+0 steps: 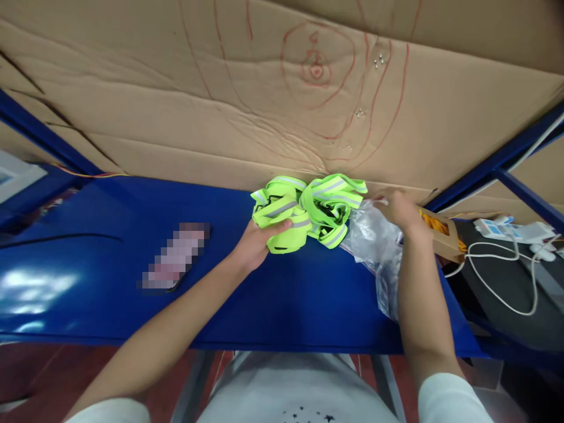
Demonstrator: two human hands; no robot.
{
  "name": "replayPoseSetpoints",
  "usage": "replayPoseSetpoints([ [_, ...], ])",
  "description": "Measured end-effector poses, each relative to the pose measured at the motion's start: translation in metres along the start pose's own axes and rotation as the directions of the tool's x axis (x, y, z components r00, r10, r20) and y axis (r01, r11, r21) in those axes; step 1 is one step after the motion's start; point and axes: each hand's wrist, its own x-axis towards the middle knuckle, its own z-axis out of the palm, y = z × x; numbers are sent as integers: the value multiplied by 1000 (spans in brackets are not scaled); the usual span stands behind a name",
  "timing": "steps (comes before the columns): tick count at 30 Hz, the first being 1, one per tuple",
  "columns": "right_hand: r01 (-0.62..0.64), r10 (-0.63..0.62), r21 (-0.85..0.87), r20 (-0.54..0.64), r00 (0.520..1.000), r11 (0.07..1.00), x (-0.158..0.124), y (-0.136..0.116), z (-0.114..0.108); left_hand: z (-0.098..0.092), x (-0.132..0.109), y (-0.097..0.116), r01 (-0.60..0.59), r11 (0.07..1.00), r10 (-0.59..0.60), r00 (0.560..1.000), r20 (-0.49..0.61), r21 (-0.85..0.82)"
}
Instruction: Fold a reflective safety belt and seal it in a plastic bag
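So, tabletop (304, 305) has room toward its front edge; left hand (258, 242) grips neon strap bundle (285, 207), right hand (402, 212)'s at plastic bag (372, 235), can't tell if pinching

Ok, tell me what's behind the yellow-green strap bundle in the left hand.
Behind the strap bundle stands a cardboard panel. The bundle covers the panel's lower edge there; anything between them cannot be seen.

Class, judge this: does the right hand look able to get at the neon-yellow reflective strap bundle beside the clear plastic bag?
Probably yes: the right hand is near the strap bundle, whose top lies uncovered. The clear plastic bag between them looks limp and should hardly block the way.
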Motion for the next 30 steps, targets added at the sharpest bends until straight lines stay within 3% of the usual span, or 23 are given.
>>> replayPoseSetpoints([
  [2, -22, 15, -162, -44, 999, 987, -1, -25, -19, 1, 0, 3, -3, 1000, 4, 1000, 6, -26],
  [5, -4, -10, -330, -40, 999, 944, -5, -84, -47, 1, -1, 9, -1, 994, 2, 1000, 9, -106],
  [7, 86, -44, -232, 183, 982, 969, -8, -127, -51, 2, -3, 14, 9, 984, -10, 1000, -4, -178],
  [10, 192, -191, 50, 493, 849, 980, -12, -180, -26, 8, -4, 24, -27, 960, 16, 999, -44, -277],
  [13, 228, -193, 3, 545, 816, 974, -11, -210, 22, 18, -5, 32, -91, 947, 76, 995, -59, -309],
  [16, 316, -223, -91, 530, 818, 944, -6, -218, 59, 24, -6, 32, -68, 953, 53, 997, -59, -294],
  [18, 358, -247, -126, 515, 821, 925, -4, -215, 69, 23, -7, 27, -15, 962, -9, 996, -86, -273],
  [22, 348, -245, -127, 493, 835, 929, -6, -200, 65, 16, -8, 12, 65, 979, -97, 982, -159, -195],
  [26, 210, -120, -159, 447, 886, 965, -7, -186, 58, 14, -10, -2, 121, 983, -138, 983, -120, -138],
  [30, 197, -94, -179, 464, 881, 964, -5, -181, 59, 15, -13, -11, 146, 980, -160, 982, -100, -138],
])
